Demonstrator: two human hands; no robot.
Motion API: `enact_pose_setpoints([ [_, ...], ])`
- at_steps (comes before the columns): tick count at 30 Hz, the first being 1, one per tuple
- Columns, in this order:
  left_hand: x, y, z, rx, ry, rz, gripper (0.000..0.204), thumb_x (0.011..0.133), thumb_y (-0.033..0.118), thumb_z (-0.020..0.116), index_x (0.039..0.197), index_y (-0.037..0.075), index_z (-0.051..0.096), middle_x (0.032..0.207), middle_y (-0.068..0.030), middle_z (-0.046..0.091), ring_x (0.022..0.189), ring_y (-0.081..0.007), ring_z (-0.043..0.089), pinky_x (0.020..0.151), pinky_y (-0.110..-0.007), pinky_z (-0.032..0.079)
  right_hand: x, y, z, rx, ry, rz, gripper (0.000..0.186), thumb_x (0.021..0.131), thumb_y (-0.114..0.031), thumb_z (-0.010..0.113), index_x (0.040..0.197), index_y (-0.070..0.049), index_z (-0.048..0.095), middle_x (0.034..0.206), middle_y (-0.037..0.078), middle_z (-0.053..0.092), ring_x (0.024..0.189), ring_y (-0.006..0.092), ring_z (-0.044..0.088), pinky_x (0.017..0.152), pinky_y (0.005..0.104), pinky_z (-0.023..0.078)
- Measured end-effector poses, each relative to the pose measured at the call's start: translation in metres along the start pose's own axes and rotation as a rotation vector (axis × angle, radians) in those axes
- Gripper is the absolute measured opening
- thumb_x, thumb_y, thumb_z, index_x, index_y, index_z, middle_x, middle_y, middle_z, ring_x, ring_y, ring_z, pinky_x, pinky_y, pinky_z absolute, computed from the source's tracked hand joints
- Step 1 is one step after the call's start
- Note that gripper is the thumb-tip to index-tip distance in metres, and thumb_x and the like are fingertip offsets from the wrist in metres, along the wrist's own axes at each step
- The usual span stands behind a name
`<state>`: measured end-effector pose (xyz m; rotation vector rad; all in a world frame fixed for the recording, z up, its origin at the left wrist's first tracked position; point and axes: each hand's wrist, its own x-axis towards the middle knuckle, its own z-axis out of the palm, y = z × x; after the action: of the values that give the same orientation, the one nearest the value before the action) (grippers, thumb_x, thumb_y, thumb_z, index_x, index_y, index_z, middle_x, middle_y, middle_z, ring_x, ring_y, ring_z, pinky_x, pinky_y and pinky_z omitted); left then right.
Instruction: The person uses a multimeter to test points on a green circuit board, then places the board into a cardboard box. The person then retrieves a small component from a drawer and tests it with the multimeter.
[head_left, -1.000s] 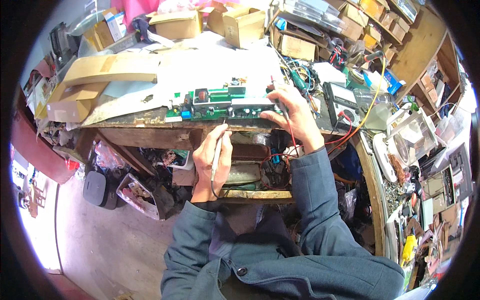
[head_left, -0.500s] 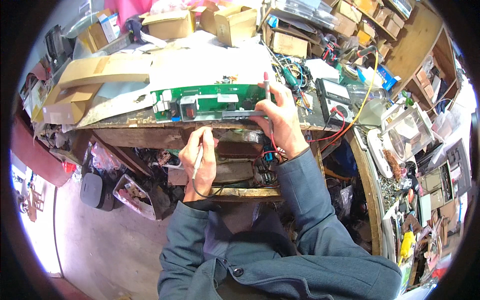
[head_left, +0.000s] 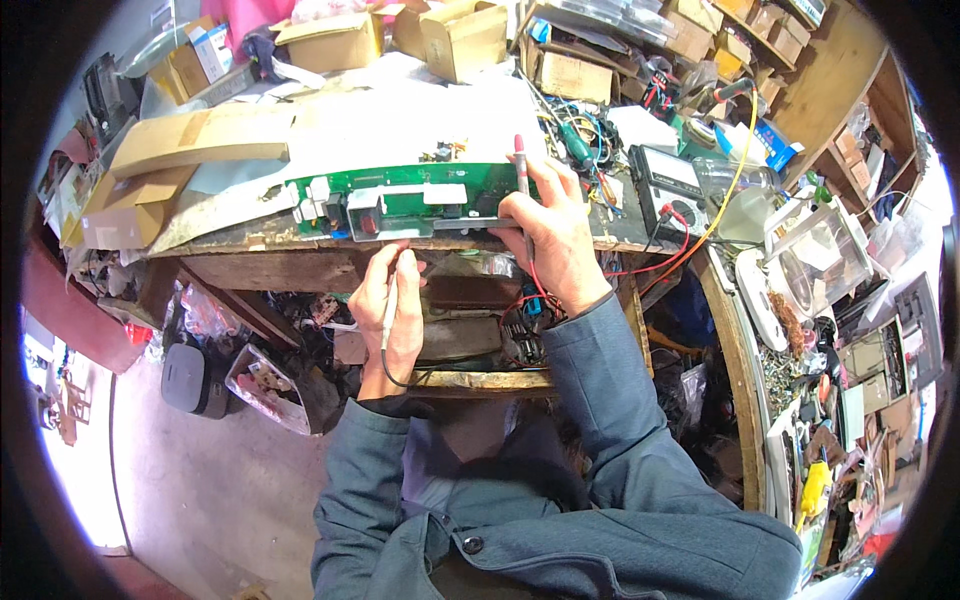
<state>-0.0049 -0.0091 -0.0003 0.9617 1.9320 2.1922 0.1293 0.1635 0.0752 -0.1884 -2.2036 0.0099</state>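
A long green circuit board (head_left: 408,204) is propped at the bench's front edge, carrying a grey metal frame and several white and black parts. My right hand (head_left: 550,225) grips the board's right end. Its fingers also hold a red-tipped test probe (head_left: 521,170) upright, with a red lead running down past the palm. Below the board's front edge, my left hand (head_left: 390,318) is closed around a pale test probe (head_left: 389,310) with a dark lead trailing from its lower end. The left fingertips are close to the board's lower edge; whether they touch it I cannot tell.
A multimeter (head_left: 668,188) with a red lead lies to the right on the bench. Cardboard boxes (head_left: 330,42) stand at the back, and a cardboard piece (head_left: 200,138) lies left of the board. An open drawer (head_left: 480,380) of clutter sits below the bench edge.
The board and my right hand have shifted slightly left, and the board's tilt has changed a little. My left hand has moved slightly down and left. Both hands keep their probes.
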Motion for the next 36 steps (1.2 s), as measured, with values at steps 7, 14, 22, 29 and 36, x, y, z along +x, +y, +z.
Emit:
enact_pose_setpoints([
  [7, 0.0014, -0.0006, 0.0009, 0.039, -0.033, -0.023, 0.035, 0.109, 0.027, 0.061, 0.129, 0.000, 0.069, 0.098, -0.0100, 0.078, 0.077, -0.0124, 0.069, 0.071, -0.028, 0.056, 0.0018, -0.0020, -0.0012, 0.038, 0.012, -0.010, 0.030, 0.073, -0.018, 0.090, 0.089, -0.010, 0.066, 0.140, 0.023, 0.059, 0.130, 0.0475, 0.054, 0.107, 0.0552, 0.047],
  [14, 0.0008, 0.0009, -0.0005, 0.005, -0.067, -0.069, 0.043, 0.109, 0.031, 0.060, 0.141, 0.002, 0.064, 0.102, -0.0098, 0.078, 0.079, -0.0118, 0.069, 0.072, -0.028, 0.056, 0.0032, 0.0002, 0.0039, 0.064, 0.040, -0.004, 0.023, 0.080, -0.017, 0.087, 0.088, -0.009, 0.067, 0.140, 0.024, 0.060, 0.134, 0.0481, 0.051, 0.110, 0.0553, 0.045],
  [22, 0.0010, 0.0001, 0.0010, -0.031, -0.109, -0.092, 0.044, 0.110, 0.029, 0.058, 0.143, 0.000, 0.061, 0.104, -0.0092, 0.078, 0.078, -0.0122, 0.069, 0.071, -0.028, 0.055, 0.0006, 0.0016, 0.0035, 0.087, 0.037, 0.035, 0.027, 0.078, -0.019, 0.090, 0.091, -0.010, 0.068, 0.142, 0.020, 0.061, 0.135, 0.0457, 0.050, 0.111, 0.0546, 0.044],
  [29, 0.0016, -0.0023, -0.0009, -0.018, -0.107, -0.049, 0.040, 0.110, 0.029, 0.058, 0.137, -0.001, 0.063, 0.101, -0.0089, 0.077, 0.075, -0.0121, 0.070, 0.068, -0.027, 0.055, 0.0011, -0.0021, -0.0018, 0.105, 0.060, 0.042, 0.046, 0.076, -0.018, 0.092, 0.116, -0.014, 0.071, 0.138, 0.014, 0.063, 0.130, 0.0403, 0.053, 0.109, 0.0516, 0.046],
  [36, 0.0017, -0.0021, -0.0019, -0.008, -0.100, -0.012, 0.037, 0.110, 0.028, 0.057, 0.132, -0.001, 0.065, 0.099, -0.0098, 0.078, 0.074, -0.0134, 0.071, 0.067, -0.028, 0.057, 0.0022, -0.0042, 0.0024, 0.091, 0.141, 0.065, 0.055, 0.077, -0.002, 0.088, 0.128, -0.013, 0.072, 0.127, 0.011, 0.068, 0.118, 0.0330, 0.059, 0.103, 0.0436, 0.049],
])
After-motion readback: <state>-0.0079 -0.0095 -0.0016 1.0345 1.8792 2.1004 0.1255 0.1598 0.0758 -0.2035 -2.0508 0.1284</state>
